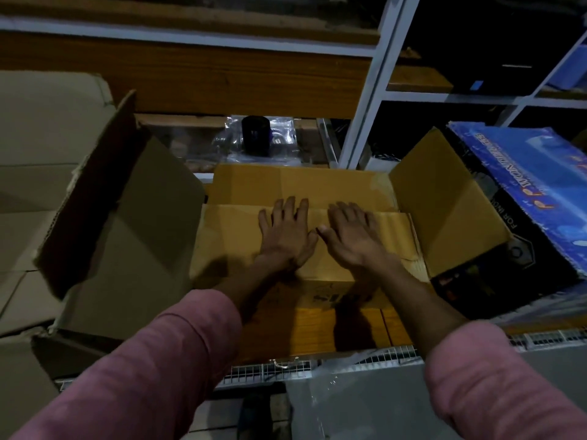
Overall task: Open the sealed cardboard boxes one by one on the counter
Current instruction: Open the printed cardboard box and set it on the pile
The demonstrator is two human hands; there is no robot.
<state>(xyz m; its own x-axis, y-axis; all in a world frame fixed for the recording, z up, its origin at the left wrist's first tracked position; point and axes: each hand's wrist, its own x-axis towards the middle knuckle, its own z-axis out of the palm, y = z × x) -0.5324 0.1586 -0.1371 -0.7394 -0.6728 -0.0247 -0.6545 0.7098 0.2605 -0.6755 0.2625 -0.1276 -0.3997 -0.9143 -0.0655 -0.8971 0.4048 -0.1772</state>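
Both hands lie flat, fingers straight and spread, gripping nothing. The left hand (286, 231) and right hand (354, 235) press side by side on the box (241, 236), directly beneath them on the worktop (320, 325). Their fingertips reach the seam between the inner flaps, probably to part them. The right flap (444, 211) stands open beyond the right hand; the left flap (127, 198) beyond the left.

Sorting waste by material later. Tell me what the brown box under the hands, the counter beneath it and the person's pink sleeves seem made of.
Brown box: corrugated cardboard, matte; the grey box's flap beside it shows a fluted edge.
Counter: apparently wood or wood-look laminate, with slightly glossy orange grain lines.
Pink sleeves: soft fabric, matte and folded into creases; the weave is too blurred to tell.
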